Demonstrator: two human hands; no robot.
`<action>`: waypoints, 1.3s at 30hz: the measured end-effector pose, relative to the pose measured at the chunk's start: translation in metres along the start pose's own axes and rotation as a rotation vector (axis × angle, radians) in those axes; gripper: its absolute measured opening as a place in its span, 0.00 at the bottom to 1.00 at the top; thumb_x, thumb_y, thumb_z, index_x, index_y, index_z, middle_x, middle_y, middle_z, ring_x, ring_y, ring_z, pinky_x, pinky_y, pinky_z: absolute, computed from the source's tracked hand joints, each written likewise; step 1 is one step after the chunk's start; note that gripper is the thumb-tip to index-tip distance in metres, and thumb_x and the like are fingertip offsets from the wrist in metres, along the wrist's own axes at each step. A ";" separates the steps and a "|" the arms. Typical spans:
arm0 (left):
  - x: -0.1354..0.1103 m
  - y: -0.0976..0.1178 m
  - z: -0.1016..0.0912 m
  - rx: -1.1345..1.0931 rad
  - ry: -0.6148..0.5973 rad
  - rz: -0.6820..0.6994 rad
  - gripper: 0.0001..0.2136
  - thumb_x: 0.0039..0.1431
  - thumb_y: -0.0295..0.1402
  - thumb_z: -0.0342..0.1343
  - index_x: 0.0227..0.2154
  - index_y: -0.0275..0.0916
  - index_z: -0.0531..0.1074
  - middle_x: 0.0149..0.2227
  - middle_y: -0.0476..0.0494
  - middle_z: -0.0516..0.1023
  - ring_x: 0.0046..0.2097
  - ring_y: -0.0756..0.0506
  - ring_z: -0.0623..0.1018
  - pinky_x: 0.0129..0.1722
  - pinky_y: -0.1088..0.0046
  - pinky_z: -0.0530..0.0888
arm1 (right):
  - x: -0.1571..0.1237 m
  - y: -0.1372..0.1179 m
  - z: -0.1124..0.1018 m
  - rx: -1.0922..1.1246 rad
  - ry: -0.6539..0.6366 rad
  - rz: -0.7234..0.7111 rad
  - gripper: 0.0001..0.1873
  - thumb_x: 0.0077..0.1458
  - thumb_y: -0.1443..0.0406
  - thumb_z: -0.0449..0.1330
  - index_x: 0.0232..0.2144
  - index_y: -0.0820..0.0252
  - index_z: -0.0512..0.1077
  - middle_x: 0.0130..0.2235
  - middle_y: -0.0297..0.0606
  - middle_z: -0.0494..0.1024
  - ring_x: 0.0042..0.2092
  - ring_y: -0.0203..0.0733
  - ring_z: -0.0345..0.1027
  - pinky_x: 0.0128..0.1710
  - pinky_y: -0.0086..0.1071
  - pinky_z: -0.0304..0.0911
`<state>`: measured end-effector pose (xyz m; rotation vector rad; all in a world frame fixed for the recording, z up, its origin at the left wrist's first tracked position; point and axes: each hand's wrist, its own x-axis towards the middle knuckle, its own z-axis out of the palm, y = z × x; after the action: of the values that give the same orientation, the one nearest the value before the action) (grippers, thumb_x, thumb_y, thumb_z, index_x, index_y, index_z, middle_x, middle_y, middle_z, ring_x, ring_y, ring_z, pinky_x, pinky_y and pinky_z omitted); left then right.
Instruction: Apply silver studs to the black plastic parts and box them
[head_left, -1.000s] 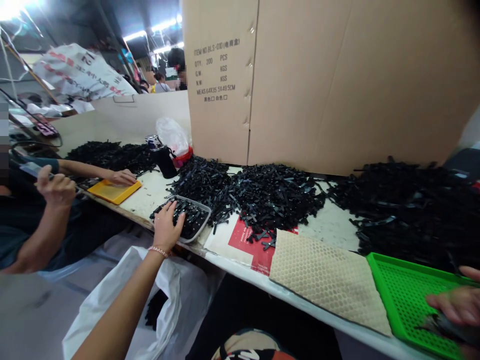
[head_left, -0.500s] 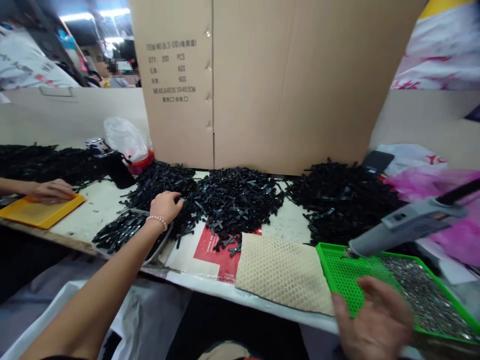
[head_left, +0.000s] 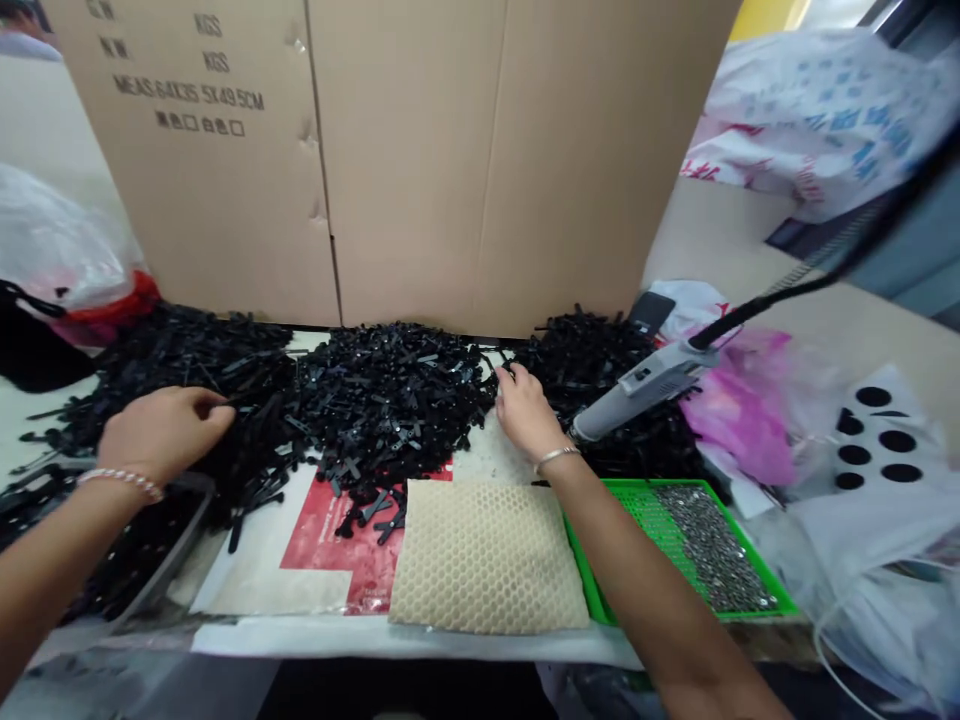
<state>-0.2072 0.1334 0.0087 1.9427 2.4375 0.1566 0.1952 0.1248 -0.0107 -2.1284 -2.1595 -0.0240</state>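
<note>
Head view: black plastic cross-shaped parts (head_left: 390, 400) heaped at 12 o'clock; probably light and stiff, and they snag each other, so pinch a single arm at the pile edge. Left hand (head_left: 161, 435) at 9 o'clock, fingers curled into the heap. Right hand (head_left: 525, 412) at centre, fingertips together on the heap edge. Can't tell if either holds a part. Grey hot-glue gun (head_left: 637, 390) at 2 o'clock.

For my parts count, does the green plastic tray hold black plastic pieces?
No, the green perforated plastic tray holds small silver metal pieces instead.
</note>
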 end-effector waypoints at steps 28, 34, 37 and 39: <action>-0.226 0.131 0.005 -1.999 -1.078 -0.437 0.14 0.55 0.35 0.57 0.43 0.37 0.70 0.22 0.57 0.60 0.18 0.58 0.56 0.17 0.82 0.53 | -0.166 -0.062 -0.010 1.914 -0.099 0.184 0.13 0.44 0.61 0.70 0.30 0.57 0.71 0.32 0.32 0.74 0.31 0.34 0.68 0.36 0.30 0.68; -0.239 0.139 -0.009 -1.949 -0.917 -0.347 0.24 0.54 0.40 0.58 0.54 0.40 0.66 0.20 0.57 0.61 0.17 0.56 0.56 0.17 0.80 0.53 | -0.176 -0.073 -0.008 1.969 0.028 0.089 0.10 0.47 0.64 0.68 0.30 0.56 0.71 0.39 0.34 0.77 0.43 0.37 0.71 0.47 0.34 0.65; -0.239 0.138 -0.008 -1.962 -0.849 -0.386 0.24 0.53 0.39 0.60 0.53 0.39 0.69 0.21 0.57 0.61 0.18 0.57 0.56 0.17 0.81 0.53 | -0.179 -0.067 -0.016 2.054 0.003 0.104 0.09 0.48 0.62 0.67 0.32 0.55 0.71 0.35 0.34 0.77 0.40 0.38 0.71 0.46 0.36 0.66; -0.238 0.137 -0.007 -1.959 -0.801 -0.392 0.23 0.53 0.40 0.61 0.52 0.38 0.70 0.22 0.56 0.62 0.19 0.57 0.58 0.18 0.81 0.54 | -0.182 -0.060 -0.021 2.067 -0.095 0.122 0.10 0.50 0.61 0.65 0.35 0.56 0.74 0.32 0.33 0.76 0.38 0.38 0.70 0.45 0.36 0.66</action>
<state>-0.0208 -0.0685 0.0169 0.3873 0.9272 0.9633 0.1385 -0.0593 -0.0018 -0.8019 -0.7776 1.4752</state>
